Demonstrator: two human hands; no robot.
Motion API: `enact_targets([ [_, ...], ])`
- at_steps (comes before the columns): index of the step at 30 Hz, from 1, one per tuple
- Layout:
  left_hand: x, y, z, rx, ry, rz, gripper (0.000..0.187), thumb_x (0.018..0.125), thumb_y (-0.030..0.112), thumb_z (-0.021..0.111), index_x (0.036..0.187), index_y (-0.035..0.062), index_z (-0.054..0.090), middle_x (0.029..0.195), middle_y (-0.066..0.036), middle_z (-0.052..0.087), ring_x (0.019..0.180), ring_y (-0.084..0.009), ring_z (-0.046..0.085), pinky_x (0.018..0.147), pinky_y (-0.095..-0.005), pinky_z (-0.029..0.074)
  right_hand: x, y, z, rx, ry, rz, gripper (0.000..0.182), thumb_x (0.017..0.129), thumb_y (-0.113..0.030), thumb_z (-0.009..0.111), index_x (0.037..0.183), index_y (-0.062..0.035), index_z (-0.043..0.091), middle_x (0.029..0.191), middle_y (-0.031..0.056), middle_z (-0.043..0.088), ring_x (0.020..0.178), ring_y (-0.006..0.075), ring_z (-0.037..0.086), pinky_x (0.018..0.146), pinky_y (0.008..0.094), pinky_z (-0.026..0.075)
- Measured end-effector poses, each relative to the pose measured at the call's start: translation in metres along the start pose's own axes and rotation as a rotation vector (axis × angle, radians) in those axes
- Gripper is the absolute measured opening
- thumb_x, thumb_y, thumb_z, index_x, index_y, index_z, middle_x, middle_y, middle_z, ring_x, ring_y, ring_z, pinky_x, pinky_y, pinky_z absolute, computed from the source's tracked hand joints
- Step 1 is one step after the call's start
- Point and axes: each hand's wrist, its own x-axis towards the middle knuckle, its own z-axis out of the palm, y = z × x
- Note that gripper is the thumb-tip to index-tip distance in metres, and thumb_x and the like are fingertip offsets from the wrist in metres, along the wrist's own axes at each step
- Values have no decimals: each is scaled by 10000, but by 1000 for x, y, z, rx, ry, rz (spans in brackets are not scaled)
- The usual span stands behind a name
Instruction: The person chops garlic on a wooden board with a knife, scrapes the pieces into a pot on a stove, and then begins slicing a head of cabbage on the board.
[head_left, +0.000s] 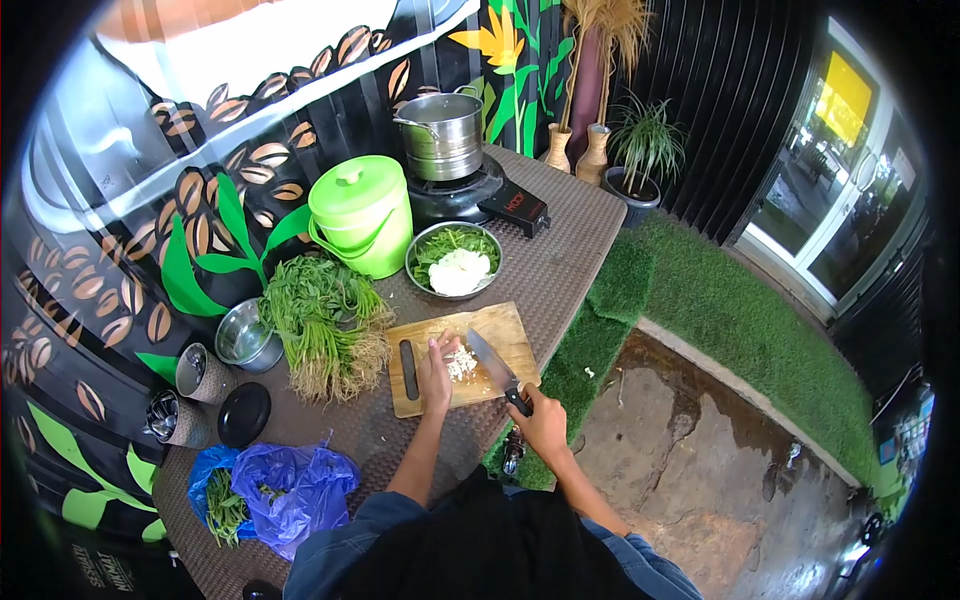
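A wooden cutting board [500,328] with a slot handle lies on the table near me. Finely chopped white pieces [462,364], perhaps garlic or onion, form a small heap on it. My right hand [545,418] is wrapped round the black handle of a kitchen knife [492,357], its blade slanting over the board just right of the heap. On the heap's left side rests my left hand [435,375], fingers stretched out and holding nothing that I can see. Beyond the board stands a metal bowl [412,262] of green leaves with a white mass on top.
Left of the board lies a bunch of rooted greens [325,325]. Behind stand a lidded green bucket [365,225] and a steel pot [440,140] on a black stove [480,195]. A metal bowl [250,338], cutlery holders [190,420] and a blue plastic bag [300,485] are at left.
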Motion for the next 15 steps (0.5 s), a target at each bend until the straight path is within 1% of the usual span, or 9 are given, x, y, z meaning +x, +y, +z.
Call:
enact_targets([
  [2, 1, -4, -3, 6, 7, 0, 694, 1000, 541, 239, 1286, -17, 537, 1166, -182, 636, 1030, -188, 616, 812, -289, 483, 1, 0, -1, 16, -18, 8, 266, 768, -236, 716, 900, -60, 565, 765, 129, 666, 700, 338, 658, 609, 430, 513],
  [4, 0, -1, -1, -33, 23, -25, 680, 1002, 534, 243, 1301, -10, 522, 1162, -183, 638, 1026, -192, 618, 820, -292, 484, 1, 2, 2, 2, 31, -125, 286, 739, -256, 736, 857, -51, 575, 690, 137, 644, 651, 328, 651, 587, 408, 505],
  [6, -3, 0, 3, -70, 37, -52, 667, 1004, 526, 246, 1315, -3, 507, 1158, -185, 639, 1021, -195, 621, 829, -296, 485, 2, 3, 4, -7, 44, -100, 283, 737, -253, 737, 852, -50, 575, 684, 136, 643, 642, 326, 651, 584, 405, 506],
  [8, -4, 0, 5, -315, 41, -156, 648, 1007, 516, 248, 1330, 7, 485, 1179, -198, 622, 1070, -242, 602, 872, -326, 484, 5, 8, 8, -14, 56, -84, 281, 736, -249, 737, 848, -49, 576, 678, 136, 641, 633, 324, 650, 581, 402, 506],
  [10, -4, -3, 7, -352, 60, -166, 642, 1007, 514, 253, 1333, 8, 477, 1193, -201, 613, 1084, -252, 596, 891, -334, 478, 7, 12, 8, -52, -10, -8, 268, 770, -252, 715, 882, -54, 573, 734, 136, 656, 676, 346, 649, 607, 436, 511],
  [12, -3, -4, 8, -392, 78, -180, 636, 1007, 512, 258, 1336, 10, 468, 1207, -204, 603, 1098, -263, 591, 910, -342, 473, 6, 11, 8, -27, -24, -11, 262, 772, -250, 713, 879, -57, 573, 739, 135, 654, 677, 352, 648, 605, 435, 512],
  [14, -4, -6, 10, -399, 137, -176, 629, 1009, 503, 256, 1319, 6, 484, 1214, -197, 600, 1083, -246, 602, 922, -346, 468, 3, 7, 9, 57, 18, -109, 259, 774, -251, 713, 873, -61, 569, 721, 137, 645, 672, 356, 646, 603, 440, 511],
  [15, -7, -6, 10, -404, 141, -175, 629, 1009, 503, 256, 1319, 6, 484, 1214, -197, 600, 1083, -246, 602, 922, -346, 468, 2, 6, 10, 25, -3, -117, 258, 775, -250, 714, 868, -62, 563, 715, 139, 640, 675, 359, 644, 601, 444, 510],
])
